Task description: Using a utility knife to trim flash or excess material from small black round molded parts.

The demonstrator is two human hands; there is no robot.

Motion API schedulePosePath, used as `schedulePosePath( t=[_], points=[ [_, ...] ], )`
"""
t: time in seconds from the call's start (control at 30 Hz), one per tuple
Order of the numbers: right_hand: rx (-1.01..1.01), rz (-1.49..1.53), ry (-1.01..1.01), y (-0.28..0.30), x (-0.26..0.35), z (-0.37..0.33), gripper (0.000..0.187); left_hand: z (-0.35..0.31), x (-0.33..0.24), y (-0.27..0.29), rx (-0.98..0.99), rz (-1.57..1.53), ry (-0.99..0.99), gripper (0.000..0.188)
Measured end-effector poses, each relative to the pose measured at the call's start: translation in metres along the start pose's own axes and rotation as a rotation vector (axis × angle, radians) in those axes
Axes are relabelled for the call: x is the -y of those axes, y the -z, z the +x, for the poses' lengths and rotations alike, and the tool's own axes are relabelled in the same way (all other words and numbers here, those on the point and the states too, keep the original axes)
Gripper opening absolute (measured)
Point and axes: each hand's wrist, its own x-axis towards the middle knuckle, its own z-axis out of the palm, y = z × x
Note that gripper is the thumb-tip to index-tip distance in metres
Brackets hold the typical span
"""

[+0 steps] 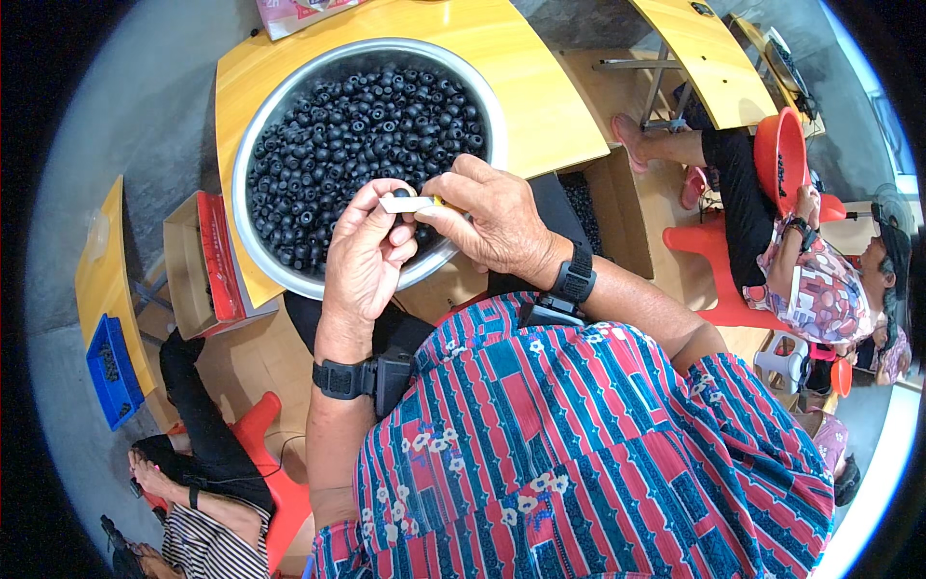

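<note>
A wide metal bowl [501, 135] on the yellow table is filled with small round black parts [367, 125], many with a hole in the end. Over its near side, my left hand [363, 253] pinches one black part [400, 193] between thumb and fingers. From the right, my right hand [502, 220] grips a small trimming knife [407, 205], its flat blade pale and a bit of yellow showing by my fingers. The blade lies across the black part and touches or nearly touches it. My fingers hide most of the handle.
Right of my knees stands a cardboard box [627, 207] holding more black parts. A red-sided box [220, 256] sits to the left, with a blue tray [99, 381] beyond. People sit at both sides; one at right holds a red basin [793, 145]. A pink package [299, 14] lies at the table's far edge.
</note>
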Motion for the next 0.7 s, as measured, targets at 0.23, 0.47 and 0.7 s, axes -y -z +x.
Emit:
schedulePosePath(
  t=[0.23, 0.47, 0.7],
  points=[
    [0.015, 0.002, -0.01, 0.0, -0.001, 0.0, 0.019, 0.001, 0.001, 0.002, 0.02, 0.0, -0.014, 0.016],
    [-0.043, 0.153, -0.183, -0.001, -0.006, 0.003, 0.018, 0.0, 0.002, 0.0, -0.013, -0.008, 0.0, 0.016],
    [0.0, 0.259, -0.111, 0.004, 0.003, 0.002, 0.034, -0.001, 0.001, 0.001, -0.015, -0.001, -0.008, 0.017]
  ],
)
